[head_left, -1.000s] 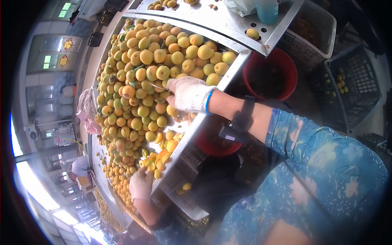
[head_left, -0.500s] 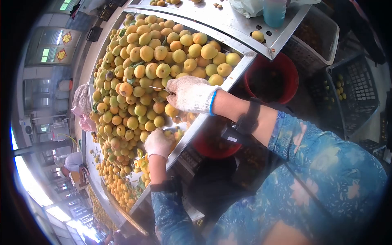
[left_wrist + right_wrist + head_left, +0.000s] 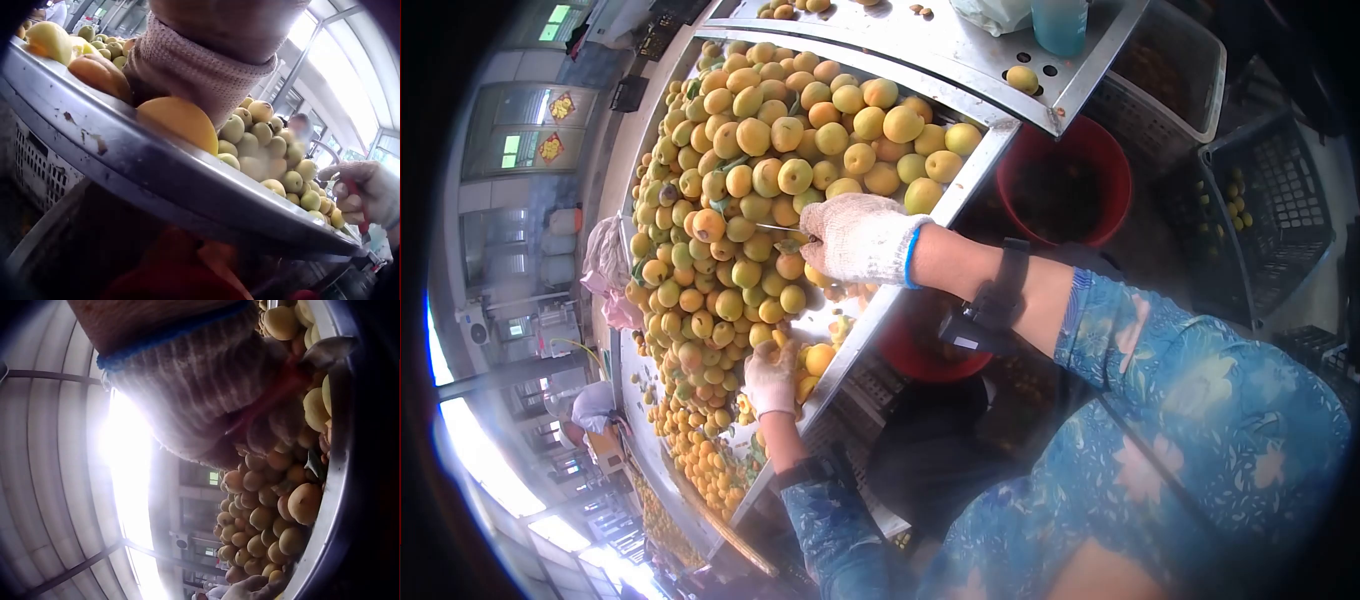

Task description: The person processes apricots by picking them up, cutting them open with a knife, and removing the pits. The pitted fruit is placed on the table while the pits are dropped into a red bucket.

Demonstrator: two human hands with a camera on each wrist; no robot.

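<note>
Evidently, the right hand (image 3: 855, 238) curls round a knife (image 3: 289, 381), likely light and stiff. Fruit (image 3: 766, 176) heaped beyond that hand probably bruises; cup its sides. Whether the left hand (image 3: 770, 380) grips any, I cannot tell.

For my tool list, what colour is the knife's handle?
The knife handle is red, clearest in the left wrist view.
</note>
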